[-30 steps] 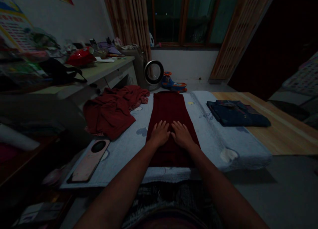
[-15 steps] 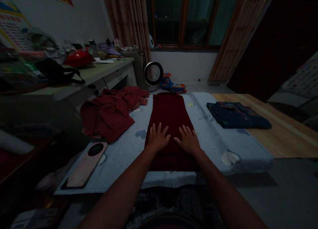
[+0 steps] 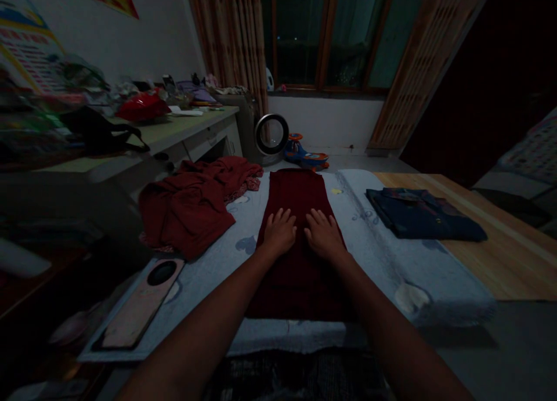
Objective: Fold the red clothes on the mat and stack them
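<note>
Both hands (image 3: pixel 300 235) flat mid-cloth (image 3: pixel 296 192), fabric edges just beside.

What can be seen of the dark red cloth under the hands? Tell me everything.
The dark red cloth is a long, narrow folded strip of soft-looking fabric, lying flat and smooth lengthwise on the pale blue blanket. Its edges look straight. The left hand and right hand lie palm-down, side by side on its middle. Nothing else touches it.
</note>
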`<state>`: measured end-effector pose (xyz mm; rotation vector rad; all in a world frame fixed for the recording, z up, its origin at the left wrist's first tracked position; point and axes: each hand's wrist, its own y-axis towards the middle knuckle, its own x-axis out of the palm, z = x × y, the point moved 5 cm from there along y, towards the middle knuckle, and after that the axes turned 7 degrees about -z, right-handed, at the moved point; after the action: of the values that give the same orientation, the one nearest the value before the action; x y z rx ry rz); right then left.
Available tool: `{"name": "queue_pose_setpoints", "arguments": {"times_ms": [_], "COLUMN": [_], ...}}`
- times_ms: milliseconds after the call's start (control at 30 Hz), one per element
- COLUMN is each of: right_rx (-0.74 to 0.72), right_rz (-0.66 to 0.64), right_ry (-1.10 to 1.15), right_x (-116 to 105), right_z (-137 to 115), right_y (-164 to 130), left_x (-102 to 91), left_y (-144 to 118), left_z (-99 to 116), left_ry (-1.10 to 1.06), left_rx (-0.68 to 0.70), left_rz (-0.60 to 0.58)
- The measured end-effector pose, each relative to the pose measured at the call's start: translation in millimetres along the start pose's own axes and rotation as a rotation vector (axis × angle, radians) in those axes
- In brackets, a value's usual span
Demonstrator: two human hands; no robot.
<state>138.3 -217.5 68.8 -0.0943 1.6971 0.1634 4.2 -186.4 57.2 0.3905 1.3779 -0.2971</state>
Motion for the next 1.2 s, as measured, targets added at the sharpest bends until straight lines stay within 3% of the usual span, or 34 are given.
{"name": "queue_pose_setpoints", "arguments": {"times_ms": [100,267,633,800,900,1000,1100,1200], "right_rx": [-0.088,-0.015,0.177,0.296,0.331,0.161,-0.038,-0.085], "right_rz": [-0.038,-0.048,-0.054,-0.084,0.011,0.096,0.004,-0.122], "right_ry": [0.029,0.029,-0.031,-0.016,-0.012,0.004,0.057,0.096], "right_x": [16.2,39.7,41.5,34.9,21.8,14.0,23.8,38.6], "right_z": [-10.2,-3.5,36.3,49.2,38.8,7.1,-24.3,-34.1], "right_y": [15.0,14.3,-1.4,-13.6,-22.9,-34.6,-45.5,-50.5], "left_x": [14.7,34.4,32.6,21.1,3.8,-3.3,9.0,24.6], "left_y": [12.3,13.5,8.9,8.4,-3.2,-28.9,-58.3,-74.7], "left_z": [-7.6,-19.3,-23.0,-26.3,-23.0,-5.2,9.6,12.0], "left_ry": [-0.011,-0.031,-0.036,-0.068,-0.099,-0.093,-0.076,-0.058], "left_rx": [-0.012,-0.102,-0.227,-0.2,-0.197,-0.035,0.076,0.063], "left_rz": [-0.072,-0.13,-0.13,-0.045,0.061,0.068,-0.04,-0.102]}}
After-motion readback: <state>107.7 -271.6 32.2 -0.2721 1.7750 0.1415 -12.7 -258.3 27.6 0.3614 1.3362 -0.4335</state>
